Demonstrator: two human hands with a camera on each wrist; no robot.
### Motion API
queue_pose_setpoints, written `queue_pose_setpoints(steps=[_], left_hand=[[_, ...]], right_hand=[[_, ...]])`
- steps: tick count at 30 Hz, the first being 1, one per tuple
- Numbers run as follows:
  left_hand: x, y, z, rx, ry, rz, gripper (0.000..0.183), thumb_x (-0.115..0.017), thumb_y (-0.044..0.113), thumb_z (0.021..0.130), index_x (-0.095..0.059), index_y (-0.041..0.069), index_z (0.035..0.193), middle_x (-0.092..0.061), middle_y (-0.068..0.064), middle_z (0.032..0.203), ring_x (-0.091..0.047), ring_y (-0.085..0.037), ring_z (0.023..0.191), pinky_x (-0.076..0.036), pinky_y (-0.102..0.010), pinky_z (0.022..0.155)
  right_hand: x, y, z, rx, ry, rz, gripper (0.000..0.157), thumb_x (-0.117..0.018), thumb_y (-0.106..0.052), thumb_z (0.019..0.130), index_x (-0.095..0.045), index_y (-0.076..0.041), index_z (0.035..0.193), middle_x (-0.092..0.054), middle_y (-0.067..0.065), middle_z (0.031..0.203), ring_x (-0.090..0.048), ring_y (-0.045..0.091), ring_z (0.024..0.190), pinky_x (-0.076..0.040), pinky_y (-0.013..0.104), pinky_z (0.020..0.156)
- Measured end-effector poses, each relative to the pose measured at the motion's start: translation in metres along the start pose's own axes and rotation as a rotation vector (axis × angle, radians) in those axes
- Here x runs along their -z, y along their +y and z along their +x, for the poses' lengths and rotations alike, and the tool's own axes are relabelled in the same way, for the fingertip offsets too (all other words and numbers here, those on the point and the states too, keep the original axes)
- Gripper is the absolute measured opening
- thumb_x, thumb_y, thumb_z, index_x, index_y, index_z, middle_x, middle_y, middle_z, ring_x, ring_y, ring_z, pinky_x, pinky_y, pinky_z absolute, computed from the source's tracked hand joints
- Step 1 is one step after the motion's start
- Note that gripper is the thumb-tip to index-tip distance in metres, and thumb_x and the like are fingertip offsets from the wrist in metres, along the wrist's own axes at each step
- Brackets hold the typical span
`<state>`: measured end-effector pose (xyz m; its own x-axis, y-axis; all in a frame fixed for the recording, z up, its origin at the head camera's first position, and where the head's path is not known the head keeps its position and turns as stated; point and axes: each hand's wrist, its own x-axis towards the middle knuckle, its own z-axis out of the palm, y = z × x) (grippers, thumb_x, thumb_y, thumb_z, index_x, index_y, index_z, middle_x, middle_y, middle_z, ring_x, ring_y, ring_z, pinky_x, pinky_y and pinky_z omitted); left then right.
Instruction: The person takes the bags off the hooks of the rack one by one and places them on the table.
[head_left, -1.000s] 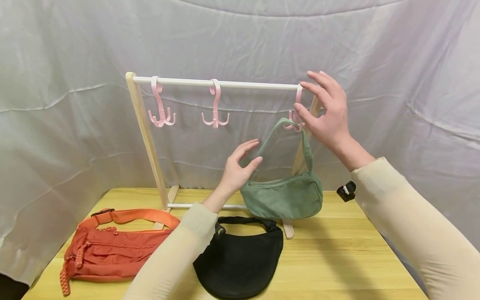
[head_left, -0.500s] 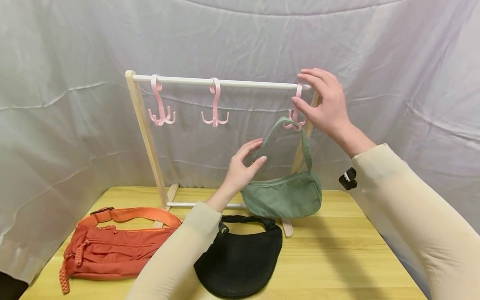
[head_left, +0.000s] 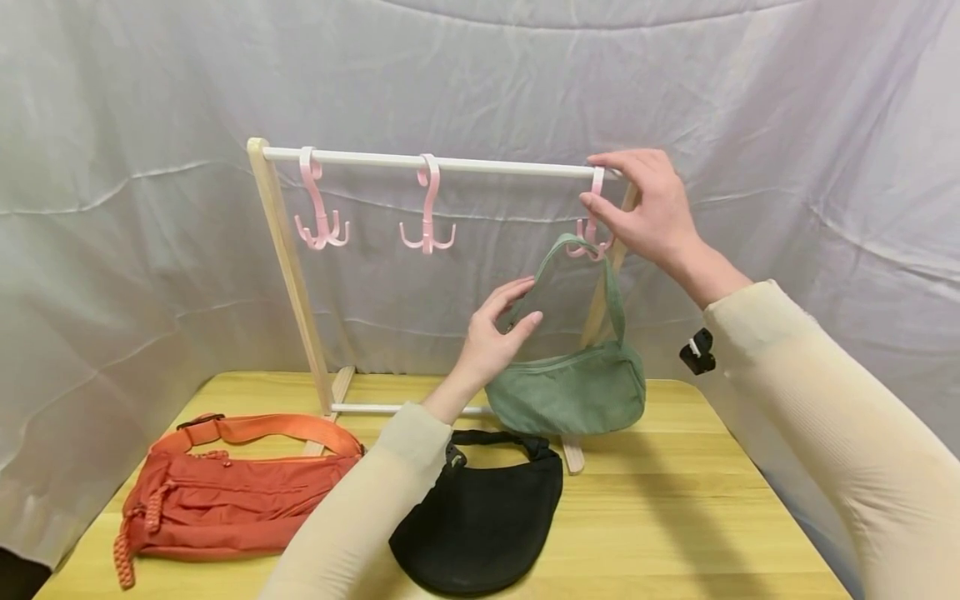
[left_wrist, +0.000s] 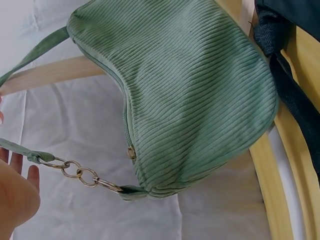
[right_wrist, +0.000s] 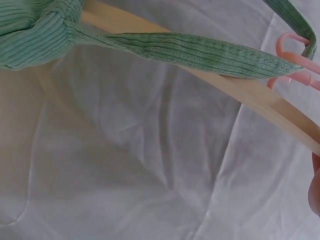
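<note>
A green corduroy shoulder bag (head_left: 566, 392) hangs by its strap from the prongs of the right-hand pink hook (head_left: 594, 229). In the right wrist view, the strap (right_wrist: 200, 52) loops at the pink prongs. My right hand (head_left: 648, 204) is at the hook's top, fingertips by the white bar and thumb beside the stem, with a gap between them. Close to the strap's left side is my left hand (head_left: 491, 337), fingers loosely bent and thumb apart. Metal rings (left_wrist: 80, 172) join strap and bag in the left wrist view; whether the left fingers touch the strap is unclear.
Two more pink hooks, a left one (head_left: 321, 204) and a middle one (head_left: 428, 208), hang on the rack's bar (head_left: 360, 158). An orange-red waist bag (head_left: 225, 500) and a black bag (head_left: 480, 525) lie on the wooden table (head_left: 675, 500) in front.
My right hand has come left and its fingers have lowered toward the bar at the hook's top. My left hand has shifted slightly right along the strap. The green bag stays hanging.
</note>
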<state>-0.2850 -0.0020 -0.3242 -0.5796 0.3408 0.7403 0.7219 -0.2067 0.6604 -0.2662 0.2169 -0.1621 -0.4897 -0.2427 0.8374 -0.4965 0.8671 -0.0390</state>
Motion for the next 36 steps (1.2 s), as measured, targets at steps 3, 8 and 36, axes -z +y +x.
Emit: queue_pose_setpoints(steps=[3,8,36], left_hand=[[-0.001,0.0,0.001,-0.003,0.006,-0.009,0.043,-0.065,0.008,0.089,-0.055,0.002,0.13,-0.052,-0.013,0.136,-0.049,-0.026,0.124,-0.04,-0.045,0.101],[-0.004,0.001,0.004,-0.003,0.024,-0.024,0.042,-0.064,0.008,0.089,-0.055,0.0,0.129,-0.053,-0.013,0.135,-0.049,-0.025,0.123,-0.04,-0.045,0.101],[-0.019,-0.005,0.03,-0.005,0.235,-0.246,0.03,-0.062,-0.002,0.088,-0.06,-0.01,0.117,-0.062,-0.028,0.114,-0.061,-0.041,0.103,-0.05,-0.051,0.087]], right_hand=[[0.001,0.001,0.0,-0.014,-0.016,0.008,0.042,-0.076,-0.026,0.081,-0.066,-0.015,0.12,-0.066,0.003,0.114,-0.049,0.023,0.103,-0.035,0.036,0.087],[0.002,0.001,-0.001,-0.008,-0.012,0.029,0.042,-0.077,-0.025,0.081,-0.066,-0.015,0.12,-0.067,0.002,0.113,-0.048,0.019,0.096,-0.036,0.034,0.083],[-0.01,-0.004,-0.002,-0.031,0.045,0.091,0.042,-0.077,-0.028,0.08,-0.067,-0.018,0.119,-0.064,0.001,0.114,-0.044,0.018,0.107,-0.043,0.025,0.081]])
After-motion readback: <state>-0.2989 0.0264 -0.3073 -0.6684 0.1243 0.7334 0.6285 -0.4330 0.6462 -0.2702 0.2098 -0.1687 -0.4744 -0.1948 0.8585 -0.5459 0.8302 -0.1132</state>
